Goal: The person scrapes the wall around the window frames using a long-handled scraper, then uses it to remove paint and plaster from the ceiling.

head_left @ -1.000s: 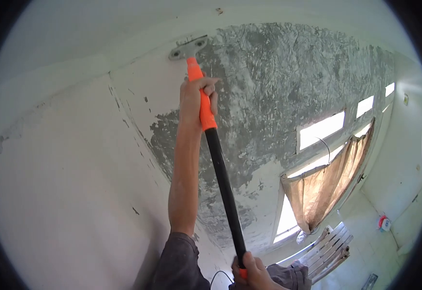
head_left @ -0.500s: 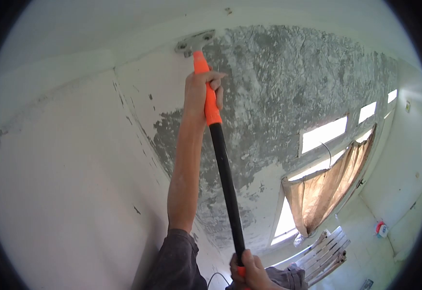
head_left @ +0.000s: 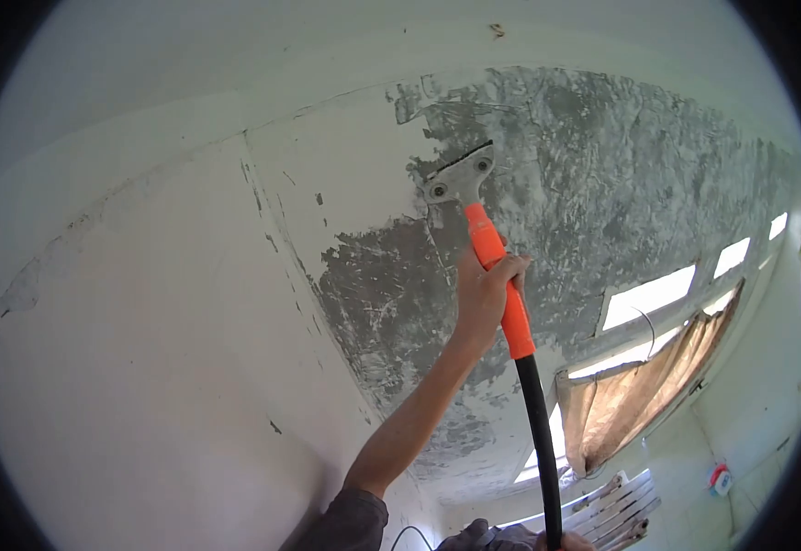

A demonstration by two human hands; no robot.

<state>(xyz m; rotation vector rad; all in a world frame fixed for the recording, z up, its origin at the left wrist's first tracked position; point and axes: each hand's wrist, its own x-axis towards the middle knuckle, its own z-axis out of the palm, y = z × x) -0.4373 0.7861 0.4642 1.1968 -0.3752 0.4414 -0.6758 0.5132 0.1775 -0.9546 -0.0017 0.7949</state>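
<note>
A long-handled scraper (head_left: 463, 181) has a grey metal head with two bolts, an orange upper grip and a black shaft. My left hand (head_left: 492, 289) is closed around the orange grip, arm stretched upward. At the bottom edge my right hand (head_left: 573, 543) shows only in part, closed at the lower end of the black shaft. The scraper's blade lies over the wall, at the border between white paint (head_left: 354, 170) and the rough grey stripped surface (head_left: 593, 174). Loose-edged paint shows just above the blade.
A smooth white wall (head_left: 143, 349) stands on the left, meeting the scraped wall at a corner. To the right are small bright window openings (head_left: 650, 297) and a tan curtain (head_left: 634, 390). Below are a white slatted bench (head_left: 616, 514) and a red-and-white container (head_left: 720, 478).
The scraper head has moved down and right, away from the wall's upper edge. My left hand moved with it, still gripping. My right hand has dropped toward the bottom edge and right.
</note>
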